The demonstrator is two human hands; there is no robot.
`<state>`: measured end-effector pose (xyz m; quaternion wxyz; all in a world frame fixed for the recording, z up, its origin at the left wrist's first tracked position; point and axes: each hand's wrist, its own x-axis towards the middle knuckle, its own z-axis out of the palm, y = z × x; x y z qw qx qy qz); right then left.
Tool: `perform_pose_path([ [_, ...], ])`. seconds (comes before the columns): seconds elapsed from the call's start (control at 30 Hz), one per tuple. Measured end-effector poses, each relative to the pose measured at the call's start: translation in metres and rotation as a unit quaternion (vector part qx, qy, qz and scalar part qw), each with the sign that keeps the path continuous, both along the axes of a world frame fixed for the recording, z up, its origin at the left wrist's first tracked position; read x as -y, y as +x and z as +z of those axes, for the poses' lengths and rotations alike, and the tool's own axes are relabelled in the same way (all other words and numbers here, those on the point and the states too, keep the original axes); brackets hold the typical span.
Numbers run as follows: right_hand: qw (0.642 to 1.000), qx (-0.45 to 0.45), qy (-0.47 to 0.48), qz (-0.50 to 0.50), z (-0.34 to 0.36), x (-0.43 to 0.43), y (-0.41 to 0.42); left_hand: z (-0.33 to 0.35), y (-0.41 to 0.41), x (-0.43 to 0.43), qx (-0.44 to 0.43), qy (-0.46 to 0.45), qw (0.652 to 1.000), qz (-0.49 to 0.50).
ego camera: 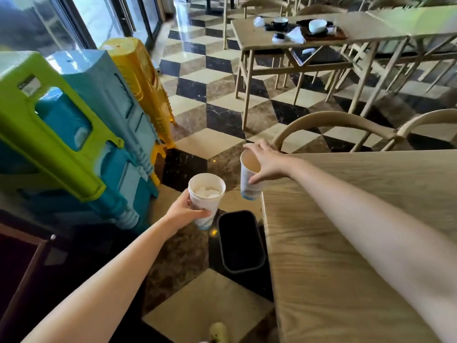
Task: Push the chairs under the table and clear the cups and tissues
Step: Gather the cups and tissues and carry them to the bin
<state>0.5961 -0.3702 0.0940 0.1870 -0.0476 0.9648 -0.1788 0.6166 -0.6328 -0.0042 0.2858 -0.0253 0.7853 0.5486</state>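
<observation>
My left hand [184,211] grips a white paper cup [205,194] with crumpled white tissue inside, held over the floor left of the black bin [241,243]. Just past the corner of the light wood table [346,243], my right hand [265,162] holds a second paper cup [248,179] by its rim, tilted. That cup hangs above the bin's far end and looks empty inside. Two curved wooden chair backs [333,122] stand against the table's far edge.
Stacks of green, blue and yellow plastic stools [81,125] rise on the left. Another wooden table [309,33] at the back carries bowls, dark cups, tissues and a tray, with chairs around it. The floor is checkered tile; glass doors are far left.
</observation>
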Motion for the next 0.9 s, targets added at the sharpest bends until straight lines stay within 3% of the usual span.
perform_pose_path([
  [0.23,0.998,0.031,0.052,0.026,-0.073,0.054,-0.047,-0.046,-0.064,0.007,0.029,-0.034,0.999,-0.031],
  [0.47,0.982,0.1,0.048,-0.151,-0.193,0.067,-0.083,-0.133,-0.131,0.004,0.096,-0.029,0.994,-0.04],
  [0.57,0.967,0.138,0.057,-0.208,-0.25,0.068,-0.077,-0.182,-0.134,-0.008,0.13,-0.034,0.99,-0.029],
  [0.7,0.949,0.155,0.082,-0.263,-0.332,0.066,-0.067,-0.26,-0.125,-0.03,0.111,-0.081,0.99,-0.013],
  [0.9,0.94,0.163,0.137,-0.266,-0.442,0.061,-0.038,-0.377,-0.095,-0.062,0.145,-0.097,0.985,-0.017],
])
